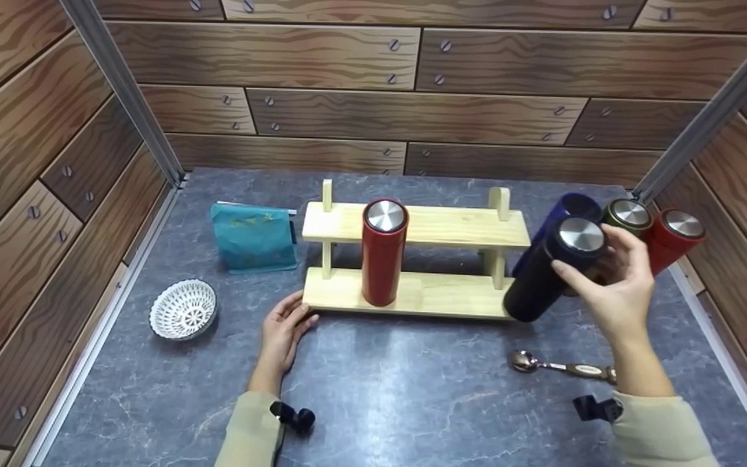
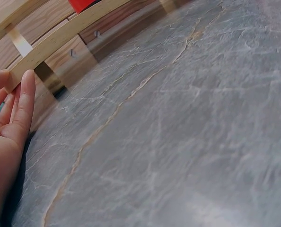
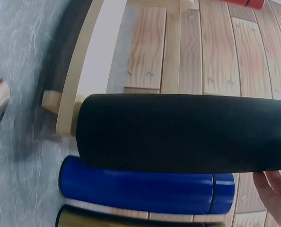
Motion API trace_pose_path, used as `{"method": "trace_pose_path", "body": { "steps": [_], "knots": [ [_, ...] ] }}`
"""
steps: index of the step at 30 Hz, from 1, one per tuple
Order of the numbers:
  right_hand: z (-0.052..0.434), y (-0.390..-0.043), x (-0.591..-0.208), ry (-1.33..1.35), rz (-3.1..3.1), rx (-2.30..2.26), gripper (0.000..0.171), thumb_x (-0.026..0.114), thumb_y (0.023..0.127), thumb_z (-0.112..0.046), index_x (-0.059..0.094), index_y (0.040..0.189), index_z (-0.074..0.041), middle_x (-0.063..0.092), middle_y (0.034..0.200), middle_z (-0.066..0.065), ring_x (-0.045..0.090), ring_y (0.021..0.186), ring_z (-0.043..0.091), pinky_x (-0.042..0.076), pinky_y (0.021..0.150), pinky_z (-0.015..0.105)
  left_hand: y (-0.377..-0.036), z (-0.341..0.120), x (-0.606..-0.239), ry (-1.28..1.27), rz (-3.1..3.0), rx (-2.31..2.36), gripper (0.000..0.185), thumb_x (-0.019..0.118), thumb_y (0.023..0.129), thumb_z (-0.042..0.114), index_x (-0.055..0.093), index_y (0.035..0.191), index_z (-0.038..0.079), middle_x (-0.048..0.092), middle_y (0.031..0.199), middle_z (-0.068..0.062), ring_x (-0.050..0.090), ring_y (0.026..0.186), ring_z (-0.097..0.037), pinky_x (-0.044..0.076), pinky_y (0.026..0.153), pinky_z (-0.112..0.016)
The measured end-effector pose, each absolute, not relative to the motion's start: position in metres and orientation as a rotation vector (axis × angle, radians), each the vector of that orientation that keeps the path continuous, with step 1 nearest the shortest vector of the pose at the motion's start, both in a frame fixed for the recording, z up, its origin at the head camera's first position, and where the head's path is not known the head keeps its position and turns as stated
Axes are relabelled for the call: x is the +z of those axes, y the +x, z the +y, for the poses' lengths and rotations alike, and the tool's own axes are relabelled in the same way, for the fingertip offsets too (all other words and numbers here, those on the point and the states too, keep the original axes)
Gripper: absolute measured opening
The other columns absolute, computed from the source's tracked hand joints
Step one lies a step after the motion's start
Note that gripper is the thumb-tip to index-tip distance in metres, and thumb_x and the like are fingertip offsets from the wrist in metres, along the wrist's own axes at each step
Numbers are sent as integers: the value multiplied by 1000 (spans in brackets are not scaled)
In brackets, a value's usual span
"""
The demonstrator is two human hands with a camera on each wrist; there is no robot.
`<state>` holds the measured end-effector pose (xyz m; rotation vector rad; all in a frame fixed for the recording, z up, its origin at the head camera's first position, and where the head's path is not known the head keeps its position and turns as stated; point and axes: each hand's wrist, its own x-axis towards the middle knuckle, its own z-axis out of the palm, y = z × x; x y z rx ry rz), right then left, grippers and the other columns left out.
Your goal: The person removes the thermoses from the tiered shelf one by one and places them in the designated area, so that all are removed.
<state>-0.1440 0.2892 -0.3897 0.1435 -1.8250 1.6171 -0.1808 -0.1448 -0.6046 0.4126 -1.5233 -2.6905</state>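
Note:
My right hand (image 1: 620, 292) grips a black thermos flask (image 1: 535, 279) with a silver lid near its top. The flask leans, its base at the right end of the lower shelf of a two-tier wooden rack (image 1: 451, 295). In the right wrist view the black flask (image 3: 178, 135) spans the middle, base over the rack's end (image 3: 67, 116). On the lower shelf a red thermos flask (image 1: 384, 259) stands upright, left of centre. My left hand (image 1: 281, 331) pinches the rack's front left corner, thumb above and fingers (image 2: 24, 101) at the edge in the left wrist view.
Right of the rack stand a blue flask (image 1: 574, 206), a green flask (image 1: 629, 214) and another red flask (image 1: 675, 237). A spoon (image 1: 561, 367) lies in front of them. At left are a teal pouch (image 1: 253, 237) and a white openwork bowl (image 1: 183, 310). Wood-patterned walls enclose the table.

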Motion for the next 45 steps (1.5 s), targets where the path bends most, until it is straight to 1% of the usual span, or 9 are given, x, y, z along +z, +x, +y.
{"method": "trace_pose_path", "body": {
  "steps": [5,10,18,28,35,45],
  "knots": [
    [307,-148,-397,96,-1771,1645,69,76,56,22,54,119,2,63,108,9,59,89,17,52,74,17,-180,-145,-605,417,-1515,-2696,47,69,83,6,52,127,-1,54,113,-17,60,93,-25,54,84,-39],
    [318,-151,-405,13,-1731,1635,69,76,56,21,55,118,0,63,107,10,58,86,17,52,71,17,-180,-146,-605,428,-1518,-2701,47,70,83,7,53,126,-1,53,113,-17,60,95,-25,54,84,-39],
    [317,-150,-411,-71,-1728,1600,68,78,57,18,56,118,-2,61,109,10,57,87,17,51,71,17,-180,-146,-604,435,-1528,-2691,48,71,81,8,53,125,-1,53,113,-16,60,94,-25,54,85,-39],
    [322,-155,-429,-88,-1839,1518,68,78,60,15,54,121,-2,62,109,6,57,89,16,50,71,18,-180,-144,-606,450,-1534,-2686,44,69,84,5,54,125,1,53,113,-17,60,94,-25,54,85,-40],
    [320,-157,-433,-103,-1834,1523,67,79,60,14,54,120,-1,61,109,6,57,91,17,50,72,18,-180,-145,-605,438,-1529,-2690,48,70,82,7,53,126,-1,54,112,-16,60,93,-25,54,84,-39],
    [321,-159,-438,-146,-1861,1519,67,80,61,11,54,121,-3,62,108,5,57,93,17,50,73,17,-181,-145,-604,417,-1535,-2685,44,67,85,5,53,126,-1,53,115,-17,59,96,-26,54,84,-40]
  ]
}}
